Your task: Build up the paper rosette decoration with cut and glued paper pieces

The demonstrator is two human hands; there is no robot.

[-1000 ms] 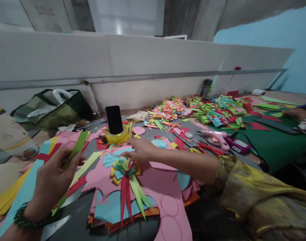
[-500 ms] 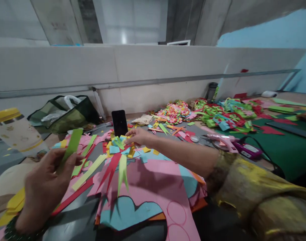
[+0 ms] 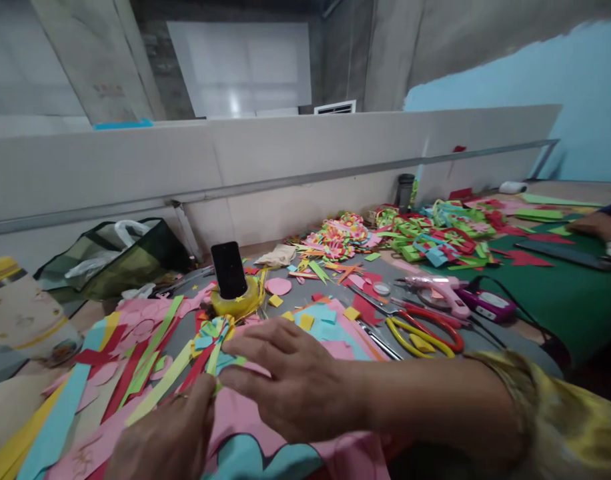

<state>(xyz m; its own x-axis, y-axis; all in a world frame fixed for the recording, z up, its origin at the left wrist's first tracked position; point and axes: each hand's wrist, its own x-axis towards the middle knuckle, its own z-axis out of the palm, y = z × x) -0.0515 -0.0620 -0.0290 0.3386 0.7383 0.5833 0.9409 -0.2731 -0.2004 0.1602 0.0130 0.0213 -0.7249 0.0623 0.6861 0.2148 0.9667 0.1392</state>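
Observation:
My left hand (image 3: 165, 433) is low at the front, its fingers closed and pinching a green paper strip (image 3: 218, 387), of which only a small bit shows. My right hand (image 3: 305, 377) lies palm down against it, thumb and fingertips closed on the same strip; most of it is hidden. Just beyond the fingertips is a small cluster of folded blue, green and yellow paper (image 3: 210, 333) with red and light-green tails. Beneath the hands lies pink paper (image 3: 235, 417) over a blue scalloped sheet (image 3: 245, 457).
A phone (image 3: 228, 270) leans in a yellow tape roll (image 3: 235, 303). Scissors (image 3: 420, 327), a pink glue gun (image 3: 440, 290) and heaps of paper pieces (image 3: 343, 233) lie right. Paper strips (image 3: 150, 353), a cup (image 3: 23, 307) and a bag (image 3: 120, 260) stand left. Another person's hand (image 3: 595, 227) is far right.
My left hand has moved right and inward with the green strip. My right hand has come back from the paper cluster to meet it. The camera view has shifted.

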